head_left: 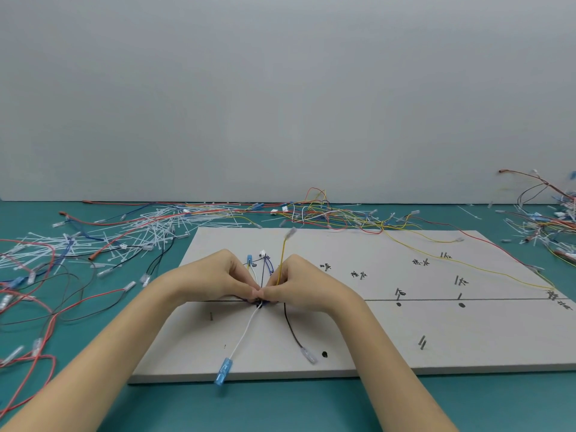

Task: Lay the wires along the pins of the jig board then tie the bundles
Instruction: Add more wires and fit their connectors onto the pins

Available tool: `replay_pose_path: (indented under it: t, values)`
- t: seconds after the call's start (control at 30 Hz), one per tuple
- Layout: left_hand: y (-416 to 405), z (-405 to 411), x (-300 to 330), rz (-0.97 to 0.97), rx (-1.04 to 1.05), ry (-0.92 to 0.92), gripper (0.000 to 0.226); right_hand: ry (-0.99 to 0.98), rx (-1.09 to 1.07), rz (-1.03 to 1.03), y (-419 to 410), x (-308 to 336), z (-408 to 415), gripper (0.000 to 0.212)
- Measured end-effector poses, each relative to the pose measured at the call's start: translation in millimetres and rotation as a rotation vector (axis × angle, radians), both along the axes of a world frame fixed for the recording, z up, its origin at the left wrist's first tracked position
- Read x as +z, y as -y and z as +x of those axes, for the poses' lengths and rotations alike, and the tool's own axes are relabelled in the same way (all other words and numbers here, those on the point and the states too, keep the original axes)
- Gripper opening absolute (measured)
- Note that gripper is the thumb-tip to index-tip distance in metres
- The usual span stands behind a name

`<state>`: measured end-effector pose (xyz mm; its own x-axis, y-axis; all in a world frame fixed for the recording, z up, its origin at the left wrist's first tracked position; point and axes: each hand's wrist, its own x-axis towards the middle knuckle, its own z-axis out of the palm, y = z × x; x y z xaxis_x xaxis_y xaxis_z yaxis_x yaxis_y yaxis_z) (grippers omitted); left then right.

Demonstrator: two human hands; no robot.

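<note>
Left hand [218,279] and right hand [299,283] both pinched the wire bundle [261,302] on the flat grey jig board [389,338]; fingertips hid the crossing

A plain grey-white wall [280,88] fills everything above the table [280,406] — bare, evenly lit, without hard shadows. The table's teal top meets the wall's foot in a straight line and runs toward the camera — matte, softly lit.

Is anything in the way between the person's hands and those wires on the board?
Nothing visible. The left hand and right hand already pinch the wire bundle together on the jig board, fingertips meeting at it.
</note>
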<state>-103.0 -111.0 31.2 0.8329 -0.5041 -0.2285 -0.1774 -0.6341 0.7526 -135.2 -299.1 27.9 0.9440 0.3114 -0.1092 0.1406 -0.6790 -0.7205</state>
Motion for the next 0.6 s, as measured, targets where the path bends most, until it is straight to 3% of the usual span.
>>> replay_pose_path:
  t: [0.37,0.6]
  values:
    - [0.2,-0.6,-0.3,-0.003,0.022,0.008,0.009,-0.037,0.006,0.059,1.4,-2.6,1.0,0.008]
    - [-1.0,-1.0,1.1,-0.001,0.0,0.001,0.007,-0.051,0.011,0.046,4.2,0.0,0.3,0.015]
